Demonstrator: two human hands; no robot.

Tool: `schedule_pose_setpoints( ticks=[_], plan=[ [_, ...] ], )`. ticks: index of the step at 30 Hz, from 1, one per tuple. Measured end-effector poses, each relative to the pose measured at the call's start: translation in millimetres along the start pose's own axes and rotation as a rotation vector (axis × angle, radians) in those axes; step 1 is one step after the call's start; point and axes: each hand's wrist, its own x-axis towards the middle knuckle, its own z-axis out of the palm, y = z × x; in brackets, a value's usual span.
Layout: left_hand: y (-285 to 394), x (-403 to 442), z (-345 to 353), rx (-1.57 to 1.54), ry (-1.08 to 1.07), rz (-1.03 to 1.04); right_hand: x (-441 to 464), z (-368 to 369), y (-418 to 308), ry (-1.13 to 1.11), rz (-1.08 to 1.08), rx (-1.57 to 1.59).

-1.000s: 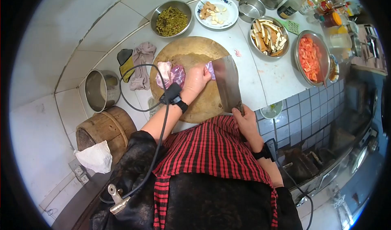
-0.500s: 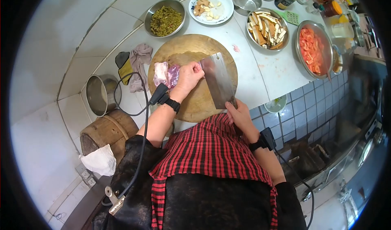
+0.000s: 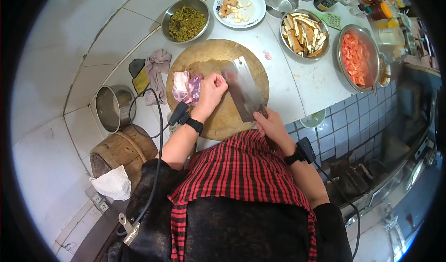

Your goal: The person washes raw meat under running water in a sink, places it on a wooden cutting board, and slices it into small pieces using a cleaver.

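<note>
The right hand (image 3: 273,125) grips the knife (image 3: 245,91), whose path the curled left hand (image 3: 212,91), its hold unclear, should avoid.

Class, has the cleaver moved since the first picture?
Yes, leftward: against the chopping board, the cleaver has come in from the board's right edge, nearer the meat.

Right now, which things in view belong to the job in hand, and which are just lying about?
In use:
broad grey steel cleaver, in the right hand
round wooden chopping board
pink-and-white raw meat

Apparently lying about:
crumpled mauve cloth
yellow-and-black cloth
brown wooden barrel
</note>
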Motion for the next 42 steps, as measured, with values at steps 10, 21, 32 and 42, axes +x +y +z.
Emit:
schedule_pose_setpoints(
  ticks=[10, 21, 32, 42],
  plan=[
    [4.5, -25.3, 1.6, -0.424, 0.141, -0.334, 23.9, -2.5, -23.1, 0.071, -0.079, 0.066],
    [-6.9, -27.3, 2.7, 0.003, 0.146, -0.123, 14.1, -4.0, -8.8, -0.027, -0.048, -0.134],
    [-11.4, -30.4, -5.6, -0.035, 0.267, -0.151, 10.4, -4.2, -18.6, -0.033, -0.099, -0.244],
    [8.0, -36.2, -7.0, 0.123, 0.313, -0.027, 26.6, 29.9, -32.3, 0.023, -0.272, -0.513]
  ],
)
